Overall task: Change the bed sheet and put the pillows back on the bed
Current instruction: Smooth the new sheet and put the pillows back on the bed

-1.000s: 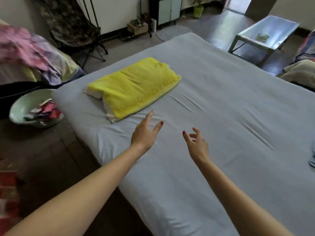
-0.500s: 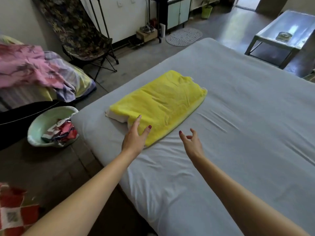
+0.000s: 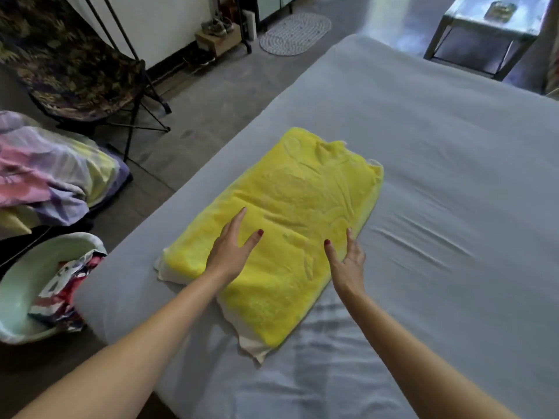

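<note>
A yellow pillow (image 3: 290, 225) with a white inner edge lies on the grey bed sheet (image 3: 438, 176), near the bed's left side. My left hand (image 3: 230, 249) rests flat on the pillow's near half, fingers straight and spread. My right hand (image 3: 348, 261) is over the pillow's right edge, fingers extended, thumb on the yellow cover. Neither hand grips anything. The sheet covers the whole mattress, with a few creases right of the pillow and near my arms.
A pale green basin (image 3: 27, 285) with crumpled cloth sits on the floor at the bed's left corner. Heaped pink and purple bedding (image 3: 51, 173) lies further left. A folding chair (image 3: 75, 68) stands behind it, a metal table (image 3: 490, 28) at the far right.
Both hands have moved forward from above the bare sheet onto the yellow pillow. The view has closed in on the pillow.
</note>
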